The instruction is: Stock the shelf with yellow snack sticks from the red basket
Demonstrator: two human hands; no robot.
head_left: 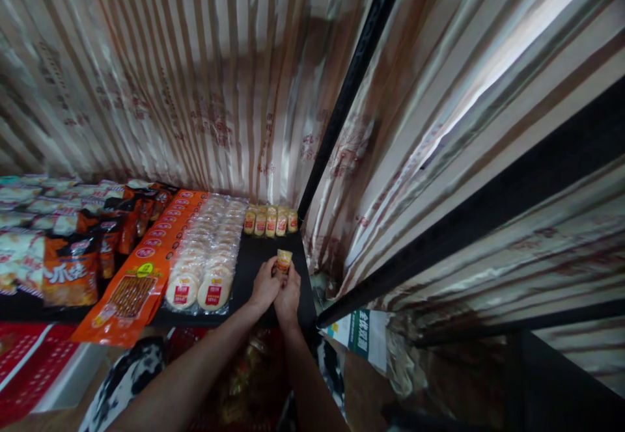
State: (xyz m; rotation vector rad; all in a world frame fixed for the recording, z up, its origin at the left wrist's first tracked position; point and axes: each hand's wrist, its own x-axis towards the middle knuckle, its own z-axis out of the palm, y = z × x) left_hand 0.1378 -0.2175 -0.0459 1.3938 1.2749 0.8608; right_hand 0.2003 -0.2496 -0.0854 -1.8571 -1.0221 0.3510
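Note:
Between my two hands I hold a small yellow snack packet (284, 261) with a red and white label, upright above the black shelf (251, 256). My left hand (266, 285) has its fingers closed on the packet's left side. On the other side my right hand (289, 289) grips it too, the two hands touching. Behind them, a row of several matching yellow packets (270, 222) stands at the shelf's back right corner. To the left lie two columns of round white crackers (215, 289) in clear wrappers with red labels.
Orange flat snack packs (129, 292) overhang the shelf's front edge. Further left are orange-black chip bags (71, 269) and white bags (19, 250). Black rack posts (349, 84) rise at the right, before striped sheeting (219, 81). Below sits a red basket (39, 360).

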